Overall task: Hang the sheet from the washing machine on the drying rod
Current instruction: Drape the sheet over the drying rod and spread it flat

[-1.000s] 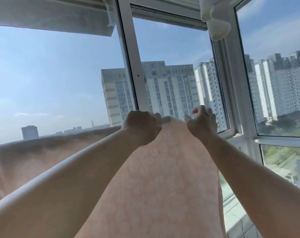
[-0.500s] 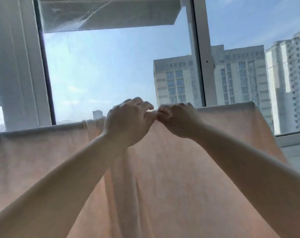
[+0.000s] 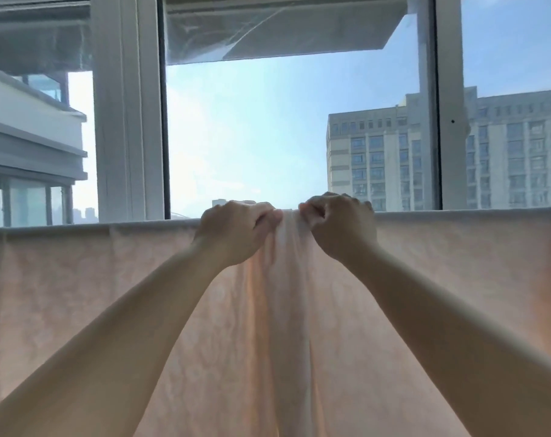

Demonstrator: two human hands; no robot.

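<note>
Since half a second ago our view is sitting a bit further left and both hands are shifting right along the fold; the bunch between them is looking tighter. We're pinching the sheet (image 3: 456,294) at its top fold, left hand (image 3: 236,231) and right hand (image 3: 340,228) nearly touching, fingers curled over a gathered pleat running down the middle. It's already draped across the rod (image 3: 472,212), which is hidden under the fold, hanging flat on both sides of the bunch, in front of the window frame (image 3: 129,121) with a tower block (image 3: 378,152) beyond. Judging by the light coming through, we're dealing with thin, soft, limp fabric: no stiffness, likely damp and clingy, heavier than it looks and prone to sliding off if the weight goes uneven. We're thinking the best hold is right at the top fold, pinching on either side of the pleat and drawing outward along the rod to spread it. Pulling lower down would just be dragging the whole sheet off.
</note>
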